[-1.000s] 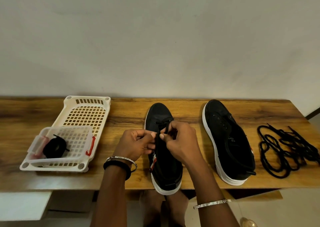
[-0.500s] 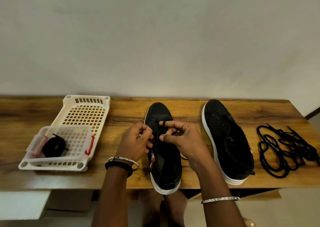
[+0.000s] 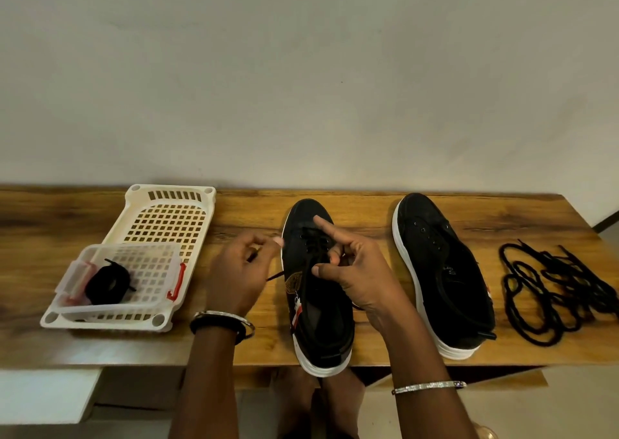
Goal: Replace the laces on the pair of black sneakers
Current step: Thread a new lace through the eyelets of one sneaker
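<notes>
Head view: basket (image 3: 107, 324) left of part-laced sneaker (image 3: 306, 216), loose laces (image 3: 566, 276) far right.

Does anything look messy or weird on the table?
The black laces lie in a tangled heap at the right end of the table, and the right shoe beside them has bare lace holes. The middle shoe is only partly laced. Nothing looks spilled or broken.

left hand (image 3: 239, 271): silver bangle (image 3: 223, 314) and black band (image 3: 214, 324) at wrist
right hand (image 3: 360, 273): thin sparkly silver bracelet (image 3: 428, 386) on forearm
</notes>
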`<state>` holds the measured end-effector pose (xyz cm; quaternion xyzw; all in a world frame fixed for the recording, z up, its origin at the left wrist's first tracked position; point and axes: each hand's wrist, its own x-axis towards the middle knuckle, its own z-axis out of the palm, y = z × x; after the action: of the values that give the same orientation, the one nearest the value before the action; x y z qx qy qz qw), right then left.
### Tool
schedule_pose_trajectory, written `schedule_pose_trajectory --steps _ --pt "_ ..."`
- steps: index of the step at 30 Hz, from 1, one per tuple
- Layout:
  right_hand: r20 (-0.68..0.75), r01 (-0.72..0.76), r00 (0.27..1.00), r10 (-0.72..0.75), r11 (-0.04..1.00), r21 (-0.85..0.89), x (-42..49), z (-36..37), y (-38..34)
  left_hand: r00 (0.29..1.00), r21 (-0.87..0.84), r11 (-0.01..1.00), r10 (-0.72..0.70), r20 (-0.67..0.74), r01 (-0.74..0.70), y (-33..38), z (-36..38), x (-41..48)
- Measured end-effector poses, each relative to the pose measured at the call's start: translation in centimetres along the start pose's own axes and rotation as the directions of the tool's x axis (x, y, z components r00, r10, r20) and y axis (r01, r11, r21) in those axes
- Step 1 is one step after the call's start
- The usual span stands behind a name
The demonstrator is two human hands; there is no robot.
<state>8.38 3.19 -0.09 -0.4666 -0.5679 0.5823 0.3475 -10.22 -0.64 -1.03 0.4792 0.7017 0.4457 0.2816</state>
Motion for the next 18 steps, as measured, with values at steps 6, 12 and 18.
schedule_pose_trajectory --steps 6,12,18 --pt "-0.002 -0.002 1.0 0.002 1.0 -0.005 0.3 0.0 0.3 0.975 0.132 0.986 0.075 0.208 -0.104 0.0 0.6 -0.4" --pt "-0.011 -0.031 0.999 0.031 0.999 0.014 0.3 -0.2 0.4 0.996 -0.705 0.704 -0.036 0.087 0.087 2.3 -0.1 0.3" --pt "-0.018 -0.047 0.999 0.048 0.998 0.043 0.2 -0.4 0.4 0.981 -0.766 0.623 -0.189 0.048 0.157 1.8 -0.8 0.1"
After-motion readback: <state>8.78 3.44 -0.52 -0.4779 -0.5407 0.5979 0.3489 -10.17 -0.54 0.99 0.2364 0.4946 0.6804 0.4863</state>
